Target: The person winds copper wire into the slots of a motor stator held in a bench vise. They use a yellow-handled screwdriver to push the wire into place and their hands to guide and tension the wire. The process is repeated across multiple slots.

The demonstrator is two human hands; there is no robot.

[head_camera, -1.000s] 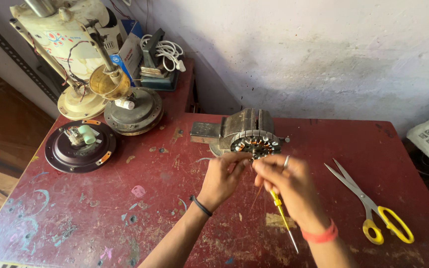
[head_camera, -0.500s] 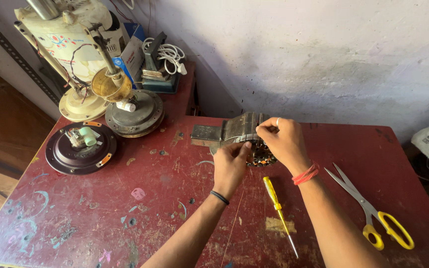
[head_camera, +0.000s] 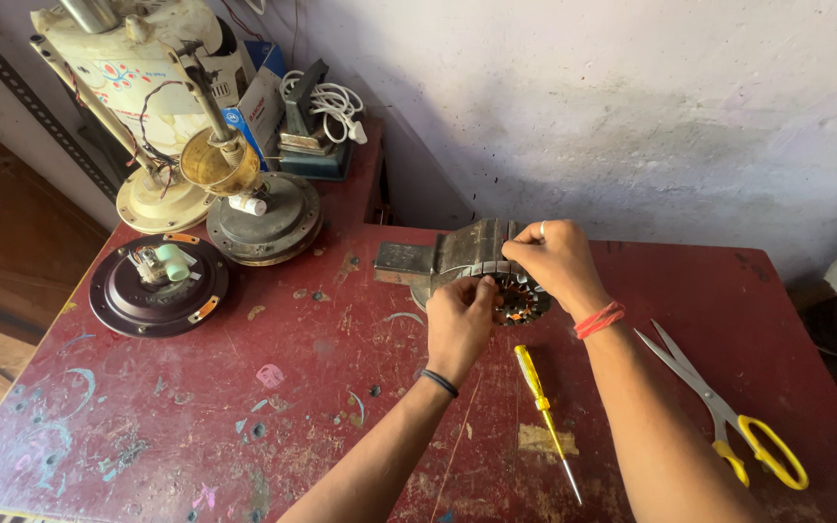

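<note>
A metal motor stator (head_camera: 477,250) with copper windings lies near the back middle of a worn red table (head_camera: 244,407). My left hand (head_camera: 459,324) is closed on its front face, fingers pinched at the windings. My right hand (head_camera: 556,261), with a ring and a red wrist thread, grips the stator's top right edge. A thin strand of wire (head_camera: 457,436) runs from under my left hand toward the table's front. A yellow-handled screwdriver (head_camera: 542,412) lies on the table between my forearms, tip toward me.
Yellow-handled scissors (head_camera: 728,416) lie at the right. A dark round motor cover (head_camera: 159,286) sits at the left, with fan motor parts (head_camera: 244,194) and a cream fan body (head_camera: 138,87) behind it. A white cable coil (head_camera: 331,102) rests by the wall.
My right hand put the screwdriver down on the table and moved up onto the stator's top edge. My left hand stayed at the windings.
</note>
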